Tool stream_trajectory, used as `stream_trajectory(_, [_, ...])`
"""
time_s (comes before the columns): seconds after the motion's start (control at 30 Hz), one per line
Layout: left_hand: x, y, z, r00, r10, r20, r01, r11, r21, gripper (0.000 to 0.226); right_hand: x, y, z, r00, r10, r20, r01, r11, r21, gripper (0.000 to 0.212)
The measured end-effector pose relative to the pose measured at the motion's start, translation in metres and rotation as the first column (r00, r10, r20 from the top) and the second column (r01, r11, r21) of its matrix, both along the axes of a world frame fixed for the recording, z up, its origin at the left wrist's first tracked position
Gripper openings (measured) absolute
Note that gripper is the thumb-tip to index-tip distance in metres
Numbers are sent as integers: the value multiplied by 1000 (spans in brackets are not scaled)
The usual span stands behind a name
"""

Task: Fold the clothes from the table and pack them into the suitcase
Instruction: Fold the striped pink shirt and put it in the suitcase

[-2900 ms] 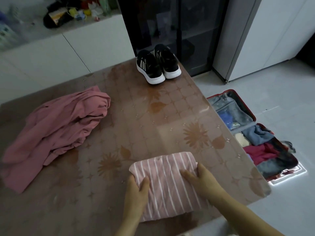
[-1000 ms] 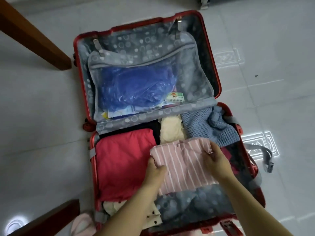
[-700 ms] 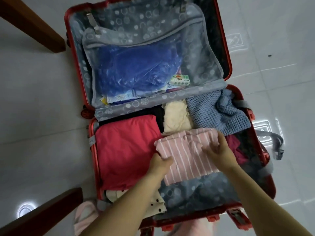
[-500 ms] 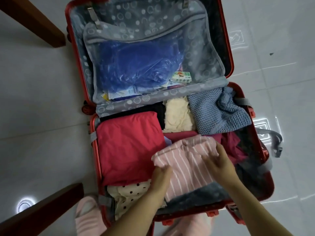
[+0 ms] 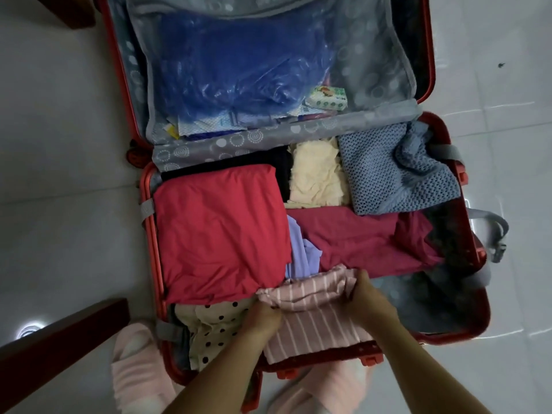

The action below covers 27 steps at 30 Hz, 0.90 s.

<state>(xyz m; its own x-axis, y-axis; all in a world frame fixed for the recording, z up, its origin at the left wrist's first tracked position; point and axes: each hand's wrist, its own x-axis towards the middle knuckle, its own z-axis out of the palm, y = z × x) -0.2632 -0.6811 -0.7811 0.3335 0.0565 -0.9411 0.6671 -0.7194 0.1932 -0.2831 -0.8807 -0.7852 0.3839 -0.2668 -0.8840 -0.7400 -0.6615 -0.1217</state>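
Red hard-shell suitcase (image 5: 148, 222): lies open flat on the floor, with the lid half farther away and the packed half nearer.
Task garment: a folded pink garment with thin white stripes (image 5: 313, 324) sits at the near edge of the packed half, its near end lapping over the suitcase rim.
Left grip: the left hand (image 5: 263, 319) has its fingers curled tight, clutching the left side of the striped fold.
Right grip: the right hand (image 5: 367, 297) pinches the far right corner of the same fold, fingers bent over the edge.
Neighbours: a cream polka-dot cloth (image 5: 209, 330) touches the striped garment on the left. A bright red folded garment (image 5: 218, 228) lies just beyond them, and a strip of lilac cloth (image 5: 298, 252) pokes up between it and a dark crimson garment (image 5: 358, 237).
Far row: a cream fluffy garment (image 5: 316, 177) lies beside a blue-grey knitted garment (image 5: 388, 177).
Lid half: grey lining printed with pale circles (image 5: 239, 141) and a see-through pocket holding a blue plastic bag (image 5: 239, 70) and a small green-and-white packet (image 5: 327, 98).
Surface: pale glossy floor tiles (image 5: 59, 144) with faint grout lines and a bright reflected spot at lower left.
Room: dim light. A dark brown wooden beam (image 5: 59, 339) crosses the lower left corner, and a pink slipper (image 5: 134, 363) shows beside the suitcase's near rim.
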Motion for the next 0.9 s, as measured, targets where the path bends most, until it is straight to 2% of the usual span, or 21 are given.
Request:
stream_trajectory(0.1, [-7,6,-13,980,-197,25,193,976,100,41,-1,9,-3,995,63,-80,-69,994,-84,55])
stream_trajectory(0.17, [-15,8,-10,964,-252,84,233,955,184,39,-4,10,2,990,121,-71,-131,978,-161,57])
stream_trajectory(0.23, [-26,13,0,949,-190,250,139,968,207,45,-10,10,14,985,165,46,-144,945,-293,56])
stream_trajectory(0.3, [-38,22,19,882,-123,455,54,985,161,32,-18,7,25,946,215,244,-101,908,-407,57])
stream_trajectory(0.37, [-46,29,39,742,-231,629,222,970,95,25,-31,6,32,797,367,479,-146,887,-437,40])
stream_trajectory(0.43, [-53,35,44,557,-385,736,480,873,94,13,-43,9,34,621,544,565,-397,839,-371,30])
stream_trajectory(0.47, [-51,35,42,525,-444,726,570,817,87,26,-45,10,33,568,605,557,-525,788,-320,31])
stream_trajectory(0.53, [-42,35,30,563,-546,620,650,756,76,53,-44,9,23,545,682,488,-668,704,-239,39])
stream_trajectory(0.6, [-32,36,14,551,-671,496,725,679,115,65,-36,7,10,562,720,408,-714,671,-201,52])
stream_trajectory(0.7, [-21,30,2,455,-799,393,821,547,162,84,-24,12,-3,550,768,329,-750,627,-210,61])
stream_trajectory(0.8, [-23,25,-5,444,-824,353,812,537,230,95,-21,20,-3,573,754,321,-731,648,-216,61])
stream_trajectory(0.9, [-25,23,2,474,-789,390,795,574,196,87,-25,24,1,613,747,257,-724,661,-196,62])
